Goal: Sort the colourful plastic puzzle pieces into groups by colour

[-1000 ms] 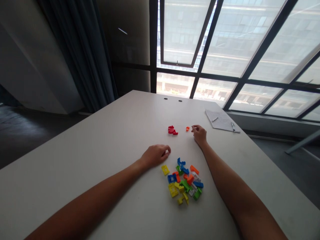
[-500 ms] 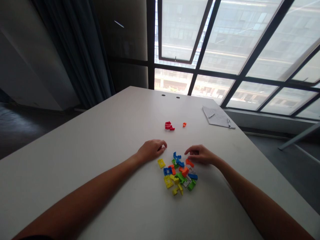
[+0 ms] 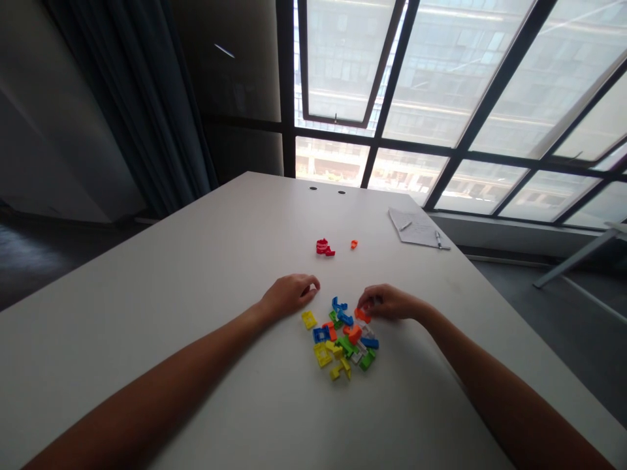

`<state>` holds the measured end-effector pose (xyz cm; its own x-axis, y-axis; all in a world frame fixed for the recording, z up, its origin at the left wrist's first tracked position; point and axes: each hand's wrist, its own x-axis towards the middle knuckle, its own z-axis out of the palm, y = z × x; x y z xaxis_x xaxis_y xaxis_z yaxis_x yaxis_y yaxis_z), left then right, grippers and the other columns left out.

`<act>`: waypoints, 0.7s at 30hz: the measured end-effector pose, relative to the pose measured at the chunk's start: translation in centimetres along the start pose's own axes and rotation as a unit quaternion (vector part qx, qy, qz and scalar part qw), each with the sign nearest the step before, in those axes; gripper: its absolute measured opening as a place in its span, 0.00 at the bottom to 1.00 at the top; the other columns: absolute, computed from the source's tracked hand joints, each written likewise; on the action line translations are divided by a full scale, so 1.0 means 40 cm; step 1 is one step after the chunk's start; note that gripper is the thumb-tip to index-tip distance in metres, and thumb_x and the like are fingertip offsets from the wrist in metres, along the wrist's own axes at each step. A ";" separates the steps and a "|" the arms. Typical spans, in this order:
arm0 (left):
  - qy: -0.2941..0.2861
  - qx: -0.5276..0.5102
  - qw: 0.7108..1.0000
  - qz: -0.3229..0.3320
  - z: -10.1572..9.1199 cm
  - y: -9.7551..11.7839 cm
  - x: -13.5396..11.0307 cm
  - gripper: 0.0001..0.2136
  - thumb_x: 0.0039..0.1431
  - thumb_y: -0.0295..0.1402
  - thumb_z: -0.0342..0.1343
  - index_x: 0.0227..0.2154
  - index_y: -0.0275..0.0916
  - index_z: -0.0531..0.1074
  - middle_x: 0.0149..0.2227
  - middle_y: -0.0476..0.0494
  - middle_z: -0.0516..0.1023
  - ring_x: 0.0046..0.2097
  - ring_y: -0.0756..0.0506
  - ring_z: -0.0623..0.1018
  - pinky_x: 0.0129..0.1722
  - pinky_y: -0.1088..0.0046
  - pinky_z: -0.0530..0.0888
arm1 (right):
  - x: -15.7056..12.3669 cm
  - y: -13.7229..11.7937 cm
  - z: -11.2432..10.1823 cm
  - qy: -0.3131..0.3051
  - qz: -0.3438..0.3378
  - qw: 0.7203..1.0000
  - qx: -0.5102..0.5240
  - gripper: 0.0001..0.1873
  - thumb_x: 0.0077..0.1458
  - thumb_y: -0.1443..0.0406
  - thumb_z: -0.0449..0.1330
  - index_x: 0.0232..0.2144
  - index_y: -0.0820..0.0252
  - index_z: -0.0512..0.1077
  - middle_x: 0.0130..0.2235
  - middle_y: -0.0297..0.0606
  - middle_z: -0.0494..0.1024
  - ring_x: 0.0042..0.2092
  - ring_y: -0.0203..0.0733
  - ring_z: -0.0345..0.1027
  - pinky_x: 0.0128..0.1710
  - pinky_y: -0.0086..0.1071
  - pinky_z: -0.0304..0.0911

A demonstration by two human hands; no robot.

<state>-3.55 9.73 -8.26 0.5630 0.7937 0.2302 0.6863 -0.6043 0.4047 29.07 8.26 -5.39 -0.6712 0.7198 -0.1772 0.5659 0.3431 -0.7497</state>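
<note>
A pile of small coloured plastic pieces [image 3: 343, 339], blue, yellow, green, orange and white, lies on the white table [image 3: 206, 274] in front of me. My right hand [image 3: 386, 303] rests at the pile's upper right edge, its fingertips pinched on an orange piece [image 3: 362, 315]. My left hand [image 3: 289, 295] lies on the table just left of the pile, fingers curled loosely with nothing visible in them. A yellow piece [image 3: 309, 319] sits right below it. Farther back lie a cluster of red pieces [image 3: 322, 247] and a single small orange piece [image 3: 353, 244].
A sheet of paper [image 3: 415, 229] with a pen [image 3: 438, 240] on it lies at the table's far right. Two cable holes [image 3: 326, 190] mark the far edge. Large windows and a dark curtain stand beyond the table.
My right hand has drawn back from the small orange piece at the far side to the pile and pinched an orange piece there. My left hand has stayed put.
</note>
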 end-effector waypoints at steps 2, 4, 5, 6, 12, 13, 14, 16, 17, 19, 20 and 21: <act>0.000 -0.001 1.000 -0.001 -0.001 0.000 0.000 0.08 0.65 0.35 0.51 0.42 0.46 0.75 0.33 0.51 0.77 0.34 0.48 0.75 0.33 0.73 0.64 | 0.005 0.001 0.004 0.020 0.012 1.000 0.001 0.17 0.56 0.58 0.64 0.45 0.59 0.80 0.39 0.39 0.79 0.38 0.41 0.67 0.39 0.32 0.62; -0.001 -0.001 1.000 -0.001 -0.002 0.000 0.001 0.08 0.65 0.35 0.51 0.42 0.46 0.75 0.33 0.51 0.77 0.34 0.48 0.75 0.32 0.73 0.64 | 0.009 0.001 0.010 0.048 0.026 0.998 0.003 0.18 0.56 0.58 0.63 0.47 0.58 0.79 0.39 0.39 0.79 0.38 0.41 0.68 0.39 0.33 0.62; -0.001 0.000 1.000 0.000 -0.002 0.000 0.001 0.08 0.65 0.35 0.51 0.42 0.47 0.75 0.32 0.51 0.77 0.34 0.48 0.75 0.32 0.73 0.64 | 0.011 0.002 0.013 0.062 0.031 0.998 0.004 0.18 0.56 0.58 0.63 0.47 0.58 0.79 0.39 0.38 0.79 0.38 0.41 0.68 0.40 0.33 0.63; -0.001 0.000 1.000 0.001 -0.002 0.000 0.001 0.08 0.65 0.35 0.51 0.41 0.47 0.75 0.32 0.51 0.77 0.34 0.48 0.75 0.32 0.73 0.64 | 0.013 0.001 0.016 0.074 0.034 0.997 0.005 0.18 0.56 0.58 0.63 0.47 0.59 0.79 0.39 0.38 0.79 0.38 0.41 0.68 0.40 0.33 0.63; -0.002 0.001 1.000 -0.002 0.000 -0.001 0.002 0.08 0.65 0.35 0.52 0.42 0.46 0.76 0.31 0.51 0.77 0.34 0.47 0.75 0.33 0.73 0.65 | 0.015 -0.010 0.026 0.082 0.050 0.995 0.005 0.19 0.56 0.55 0.63 0.46 0.58 0.80 0.39 0.39 0.79 0.37 0.41 0.68 0.38 0.33 0.63; -0.002 0.000 1.000 -0.002 0.000 -0.001 0.002 0.08 0.65 0.35 0.52 0.42 0.47 0.76 0.31 0.51 0.77 0.34 0.47 0.75 0.33 0.73 0.65 | 0.015 -0.013 0.027 0.077 0.052 0.996 0.001 0.19 0.54 0.55 0.65 0.46 0.58 0.79 0.38 0.38 0.79 0.37 0.40 0.67 0.37 0.33 0.63; -0.002 -0.001 1.000 -0.003 0.001 -0.001 0.002 0.08 0.65 0.35 0.52 0.42 0.47 0.76 0.31 0.51 0.77 0.34 0.47 0.75 0.33 0.73 0.65 | 0.016 -0.016 0.029 0.074 0.053 0.996 -0.005 0.19 0.52 0.56 0.67 0.45 0.58 0.79 0.37 0.37 0.79 0.36 0.39 0.67 0.36 0.32 0.63; -0.003 0.000 1.000 -0.003 0.000 -0.002 0.002 0.09 0.65 0.36 0.52 0.42 0.46 0.76 0.31 0.51 0.77 0.33 0.47 0.74 0.33 0.73 0.65 | 0.017 -0.018 0.032 0.081 0.054 0.995 -0.017 0.18 0.51 0.58 0.68 0.44 0.59 0.78 0.36 0.36 0.78 0.34 0.38 0.66 0.35 0.31 0.63; -0.003 0.000 1.000 -0.003 0.000 -0.002 0.002 0.09 0.65 0.36 0.52 0.42 0.46 0.76 0.31 0.51 0.77 0.33 0.47 0.74 0.33 0.73 0.65 | 0.018 -0.018 0.034 0.091 0.055 0.994 -0.023 0.18 0.51 0.59 0.67 0.44 0.59 0.77 0.35 0.36 0.78 0.34 0.38 0.66 0.34 0.31 0.63; -0.005 0.000 1.000 -0.002 -0.001 -0.002 0.002 0.09 0.65 0.36 0.51 0.42 0.46 0.76 0.32 0.50 0.77 0.33 0.47 0.74 0.34 0.73 0.65 | 0.021 -0.015 0.038 0.124 0.057 0.990 -0.036 0.16 0.54 0.60 0.65 0.44 0.59 0.76 0.35 0.36 0.78 0.34 0.38 0.67 0.34 0.31 0.63; -0.006 -0.001 1.000 -0.001 -0.002 -0.002 0.002 0.09 0.65 0.37 0.51 0.42 0.45 0.76 0.32 0.50 0.77 0.33 0.47 0.74 0.34 0.73 0.66 | 0.022 -0.011 0.040 0.145 0.055 0.987 -0.047 0.14 0.55 0.60 0.64 0.43 0.59 0.75 0.35 0.36 0.78 0.33 0.38 0.67 0.33 0.30 0.63; -0.007 -0.002 1.000 0.000 -0.002 -0.002 0.002 0.10 0.65 0.37 0.51 0.42 0.45 0.76 0.32 0.50 0.77 0.33 0.48 0.74 0.34 0.73 0.66 | 0.023 -0.006 0.044 0.167 0.049 0.983 -0.065 0.12 0.56 0.60 0.63 0.42 0.59 0.76 0.35 0.36 0.78 0.33 0.38 0.67 0.33 0.30 0.63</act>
<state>-3.60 9.83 -8.19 0.5691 0.7927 0.2183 0.6849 -0.6040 0.4076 27.48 7.79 -6.49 -0.4282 0.9036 -0.0087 0.6902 0.3208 -0.6486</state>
